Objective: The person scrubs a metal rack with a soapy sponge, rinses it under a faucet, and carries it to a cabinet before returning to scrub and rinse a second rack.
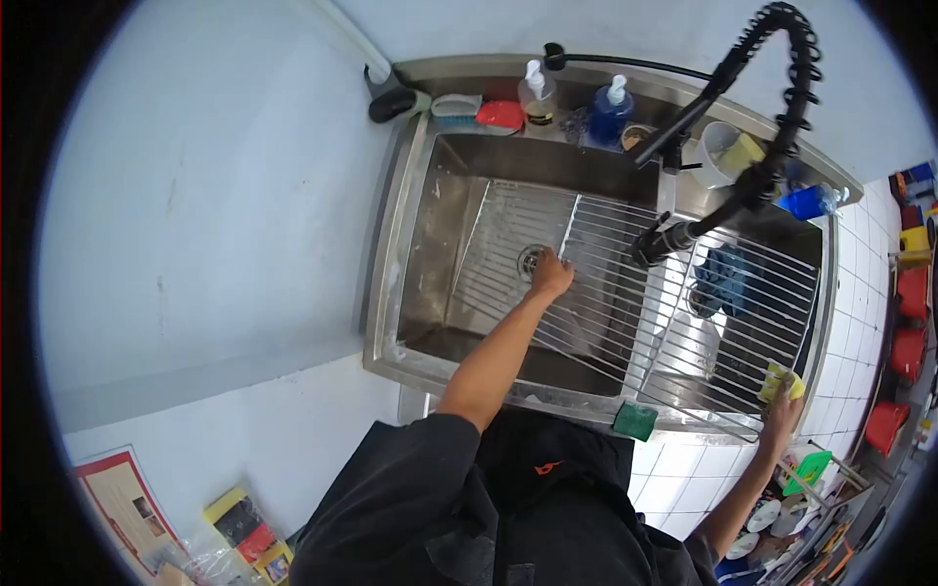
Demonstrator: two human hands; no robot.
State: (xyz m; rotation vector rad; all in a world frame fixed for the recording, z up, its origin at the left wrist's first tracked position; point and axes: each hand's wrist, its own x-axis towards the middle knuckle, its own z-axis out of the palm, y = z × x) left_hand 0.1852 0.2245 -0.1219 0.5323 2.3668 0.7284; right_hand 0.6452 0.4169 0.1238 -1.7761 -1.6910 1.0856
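A metal wire rack (611,249) lies across the sink, reaching from the left basin over the right one. My left hand (554,274) is closed around its left edge, above the drain (531,262). At the rack's right end, my right hand (782,408) holds a yellow sponge (779,381) against the wires. The fingers of that hand are partly hidden by the sponge. A green scouring pad (637,421) rests on the sink's front rim, between my two arms. Under the rack, a dark blue cloth-like item (721,280) shows in the right basin.
A black spring faucet (803,88) arches over the right basin, its spray head (664,241) hanging above the rack. Along the back ledge stand a clear pump bottle (537,98), a blue pump bottle (611,112), brushes (456,107) and a white tub (718,154).
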